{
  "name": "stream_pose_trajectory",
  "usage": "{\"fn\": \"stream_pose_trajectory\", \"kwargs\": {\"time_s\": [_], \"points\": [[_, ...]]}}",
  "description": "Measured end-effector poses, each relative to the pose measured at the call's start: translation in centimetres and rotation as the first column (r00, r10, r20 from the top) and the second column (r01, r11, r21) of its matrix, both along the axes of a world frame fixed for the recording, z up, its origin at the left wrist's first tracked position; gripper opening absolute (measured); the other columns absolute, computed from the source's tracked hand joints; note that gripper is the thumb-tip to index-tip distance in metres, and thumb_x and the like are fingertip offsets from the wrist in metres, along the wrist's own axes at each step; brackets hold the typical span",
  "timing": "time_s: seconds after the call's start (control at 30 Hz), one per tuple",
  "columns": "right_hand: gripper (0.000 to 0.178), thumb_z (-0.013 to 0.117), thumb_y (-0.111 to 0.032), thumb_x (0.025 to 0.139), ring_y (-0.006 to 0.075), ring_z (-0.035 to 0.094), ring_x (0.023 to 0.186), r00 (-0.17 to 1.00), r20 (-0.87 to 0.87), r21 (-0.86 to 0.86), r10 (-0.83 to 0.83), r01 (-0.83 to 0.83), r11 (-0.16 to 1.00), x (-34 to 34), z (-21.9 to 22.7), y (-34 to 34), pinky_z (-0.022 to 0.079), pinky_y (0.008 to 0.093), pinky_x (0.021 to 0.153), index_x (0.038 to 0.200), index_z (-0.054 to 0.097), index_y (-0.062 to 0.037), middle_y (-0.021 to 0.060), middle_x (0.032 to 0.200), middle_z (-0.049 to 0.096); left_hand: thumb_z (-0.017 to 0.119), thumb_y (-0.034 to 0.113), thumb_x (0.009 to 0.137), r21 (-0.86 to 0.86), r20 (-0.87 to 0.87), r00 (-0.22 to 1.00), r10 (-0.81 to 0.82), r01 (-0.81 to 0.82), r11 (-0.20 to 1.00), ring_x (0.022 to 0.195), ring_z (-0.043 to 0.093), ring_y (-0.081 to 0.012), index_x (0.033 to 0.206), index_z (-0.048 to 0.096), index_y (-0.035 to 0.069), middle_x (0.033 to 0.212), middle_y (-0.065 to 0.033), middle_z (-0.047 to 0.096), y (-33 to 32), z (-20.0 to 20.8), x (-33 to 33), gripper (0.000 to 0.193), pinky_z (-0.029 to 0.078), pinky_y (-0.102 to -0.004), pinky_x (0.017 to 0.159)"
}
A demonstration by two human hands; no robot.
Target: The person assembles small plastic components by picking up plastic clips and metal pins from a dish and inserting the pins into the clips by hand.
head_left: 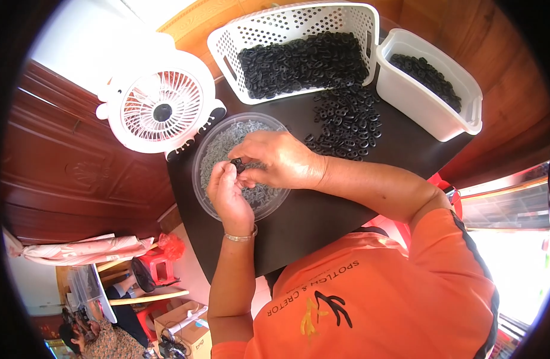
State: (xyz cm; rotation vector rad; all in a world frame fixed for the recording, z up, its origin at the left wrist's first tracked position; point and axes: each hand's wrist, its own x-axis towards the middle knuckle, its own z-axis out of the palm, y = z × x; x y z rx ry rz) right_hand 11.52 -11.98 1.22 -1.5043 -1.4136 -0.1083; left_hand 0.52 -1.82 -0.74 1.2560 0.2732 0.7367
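Observation:
My left hand (pixel 230 196) and my right hand (pixel 282 158) meet over a round clear plastic tub (pixel 196 170). Fingertips of both pinch a small black plastic piece (pixel 238 165), partly covered by the fingers. Small grey pieces (pixel 220 143) fill much of the tub beneath. Beyond my right forearm lies a loose pile of black oval pieces with holes (pixel 347 122) on the dark tabletop (pixel 311 224). Whether the right fingers also hold a grey piece is too small to tell.
A white perforated basket (pixel 218 45) and a white bin (pixel 418 110), both with black pieces inside, stand at the back. A white fan (pixel 162 110) is at the left. Below left, a person (pixel 110 338) sits near a cardboard box (pixel 182 326) and a red stool (pixel 161 268).

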Motion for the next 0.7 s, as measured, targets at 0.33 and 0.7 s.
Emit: {"fn": "stream_pose_trajectory", "kwargs": {"time_s": [0.33,0.7], "points": [[0.026,0.062,0.007,0.078,0.0107,0.061,0.07,0.718,-0.649,0.043,0.249,-0.293,0.955,-0.7,-0.9,0.7,0.051,0.0261,0.066,0.102,0.055,0.0016,0.0051,0.071,0.059,0.047,0.016,0.091,0.142,-0.029,0.997,0.069,-0.064,0.988,0.06,0.046,-0.0078,0.089,0.052,-0.001,0.072,-0.0022,0.051,0.1,-0.1,-0.1,0.018,0.039,-0.0216,0.054],[0.025,0.059,0.005,0.081,0.0117,0.059,0.068,0.646,-0.722,0.031,0.245,-0.324,0.945,-0.6,-0.4,0.5,0.05,0.0261,0.067,0.104,0.051,0.0027,0.0062,0.071,0.059,0.046,0.018,0.092,0.174,-0.045,0.996,0.075,-0.066,0.983,0.058,0.046,-0.0081,0.087,0.051,0.0,0.066,-0.0026,0.05,-0.2,0.0,0.1,0.02,0.038,-0.0214,0.054]]}}
